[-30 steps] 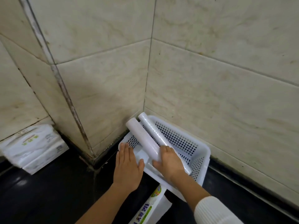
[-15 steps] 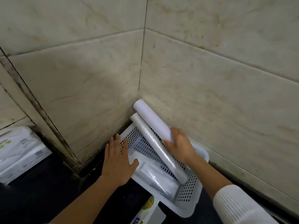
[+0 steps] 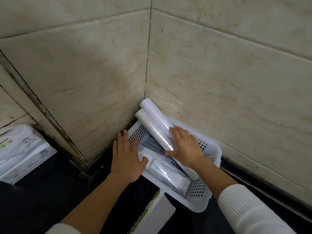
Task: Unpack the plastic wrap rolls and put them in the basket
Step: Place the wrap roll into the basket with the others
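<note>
Head view: right hand (image 3: pixel 185 147) lies flat, fingers spread, on two plastic wrap rolls (image 3: pixel 157 127) leaning on white basket (image 3: pixel 214 149) far rim, left hand (image 3: pixel 126 157) open, flat, bracing near-left rim; best ease rolls down flat inside.

Left hand (image 3: pixel 127 159): bare; forearm uncovered
Right hand (image 3: pixel 186 147): bare; no rings visible
Sleeves (image 3: pixel 249 211): white ribbed knit; pushed up both forearms; cuffs loose

One head-worn camera looks steeply down, close, into a tiled wall corner (image 3: pixel 146 85) over a dark counter (image 3: pixel 42 196).
</note>
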`<state>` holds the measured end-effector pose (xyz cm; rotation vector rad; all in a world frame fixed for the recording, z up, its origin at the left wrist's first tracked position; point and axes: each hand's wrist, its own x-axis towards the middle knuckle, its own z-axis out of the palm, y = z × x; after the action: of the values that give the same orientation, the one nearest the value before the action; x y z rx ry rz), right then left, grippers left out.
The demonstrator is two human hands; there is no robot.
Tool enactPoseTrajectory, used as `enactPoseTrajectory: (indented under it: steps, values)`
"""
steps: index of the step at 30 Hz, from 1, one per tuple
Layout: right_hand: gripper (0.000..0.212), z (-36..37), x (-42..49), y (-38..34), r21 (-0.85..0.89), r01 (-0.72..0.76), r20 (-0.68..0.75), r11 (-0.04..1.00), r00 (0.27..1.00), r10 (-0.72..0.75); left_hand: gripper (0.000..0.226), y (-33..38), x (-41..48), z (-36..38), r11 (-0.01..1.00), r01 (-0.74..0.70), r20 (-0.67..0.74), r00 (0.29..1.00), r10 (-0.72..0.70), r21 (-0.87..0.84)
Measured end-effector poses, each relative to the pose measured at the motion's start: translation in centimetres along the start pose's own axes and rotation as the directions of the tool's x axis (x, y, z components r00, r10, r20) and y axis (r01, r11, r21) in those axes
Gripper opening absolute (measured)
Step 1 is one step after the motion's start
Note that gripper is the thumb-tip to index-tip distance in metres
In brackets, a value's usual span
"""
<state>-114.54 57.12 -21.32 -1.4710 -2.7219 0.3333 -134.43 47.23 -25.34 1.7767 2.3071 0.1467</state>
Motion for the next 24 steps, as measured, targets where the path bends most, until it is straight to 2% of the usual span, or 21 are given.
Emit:
enactPoseTrajectory:
  steps: [2, 5, 8, 10, 12, 14, 16, 19, 22, 24]
  values:
    - [0.086, 0.0, -0.1, -0.2, -0.083, 0.018, -0.025, 0.996, 1.000, -0.020, 0.083, 0.0, 0.0, -0.1, 1.000, -0.001, 0.007, 1.000, 0.001, 0.001]
    - [0.073, -0.1, -0.6, -0.8, -0.054, 0.024, -0.061, 0.998, 0.998, -0.028, 0.080, 0.0, 0.0, -0.3, 1.000, -0.006, 0.009, 1.000, 0.006, 0.009]
    - [0.041, -0.3, -1.5, -1.1, 0.026, 0.120, -0.151, 0.992, 0.982, -0.115, 0.075, 0.2, -0.1, -0.5, 1.000, -0.012, 0.010, 1.000, 0.012, 0.002]
    - [0.025, -0.3, -2.3, -1.7, 0.067, 0.131, 0.005, 0.989, 0.991, -0.132, 0.073, 0.3, 0.0, -0.7, 0.999, -0.043, 0.010, 0.999, 0.043, 0.023]
    - [0.033, 0.1, -3.0, -1.9, -0.006, 0.055, 0.277, 0.998, 0.960, -0.051, 0.069, 0.6, 0.5, -1.1, 0.987, -0.145, 0.032, 0.989, 0.143, 0.074]
    - [0.048, 0.9, -3.5, -1.8, -0.107, -0.015, 0.431, 0.994, 0.900, 0.060, 0.061, 1.1, 1.5, -1.6, 0.958, -0.274, 0.105, 0.958, 0.265, 0.085]
    - [0.054, 1.7, -3.9, -1.8, -0.141, -0.064, 0.469, 0.988, 0.875, 0.124, 0.048, 1.8, 2.5, -2.1, 0.945, -0.326, 0.229, 0.923, 0.310, 0.032]
    - [0.054, 2.6, -4.1, -1.8, -0.141, -0.111, 0.440, 0.984, 0.883, 0.162, 0.035, 2.4, 3.9, -2.6, 0.949, -0.316, 0.392, 0.875, 0.283, 0.020]
    - [0.021, 2.7, -4.2, -1.6, -0.089, -0.151, 0.419, 0.985, 0.891, 0.175, 0.043, 3.0, 5.1, -2.4, 0.933, -0.354, 0.488, 0.826, 0.282, 0.060]
    - [0.013, 2.4, -4.4, -1.0, -0.029, -0.187, 0.430, 0.982, 0.884, 0.181, 0.049, 3.3, 5.6, -2.2, 0.926, -0.367, 0.503, 0.819, 0.276, 0.090]
